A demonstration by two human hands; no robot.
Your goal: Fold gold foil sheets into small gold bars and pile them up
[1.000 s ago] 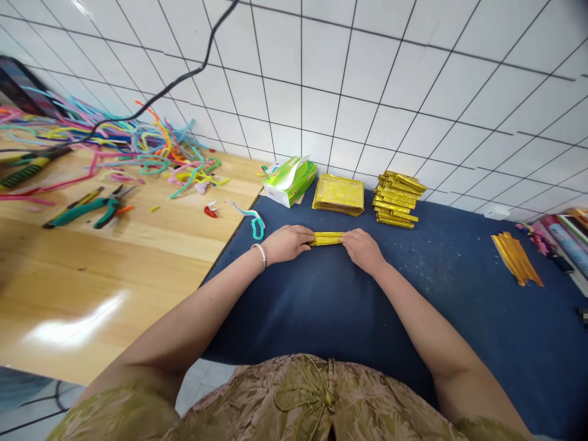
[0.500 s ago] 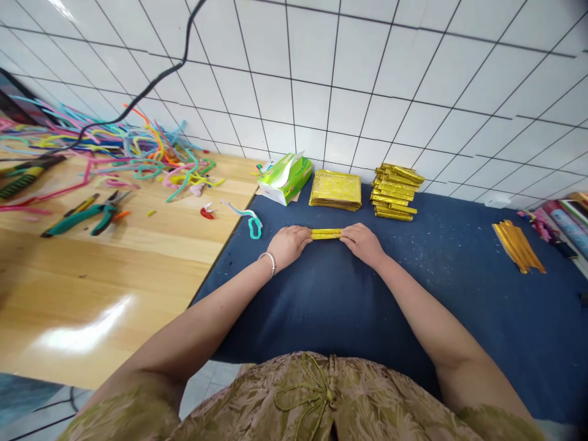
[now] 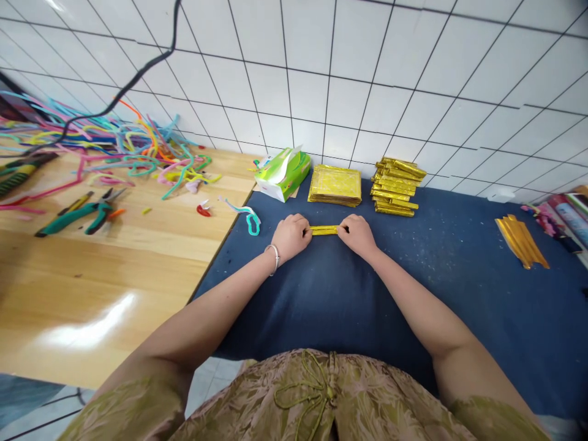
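A narrow folded strip of gold foil paper (image 3: 324, 230) lies level between my two hands, low over the dark blue cloth. My left hand (image 3: 292, 237), with a silver bangle at the wrist, is closed on the strip's left end. On its right end, my right hand (image 3: 357, 235) pinches with curled fingers. Both ends are hidden under the fingers. Just beyond the hands sits a stack of flat gold foil sheets (image 3: 335, 185). To its right is a pile of folded gold strips (image 3: 397, 187).
A green tissue box (image 3: 282, 174) stands by the tiled wall. Left, a wooden table (image 3: 151, 263) bears tangled coloured pipe cleaners (image 3: 138, 144) and teal-handled pliers (image 3: 98, 214). Orange-gold strips (image 3: 522, 241) lie right on the blue cloth (image 3: 441, 257), near some books (image 3: 569, 217).
My fingers have curled in more tightly at both ends of the strip, and the strip looks narrower. The view has shifted slightly.
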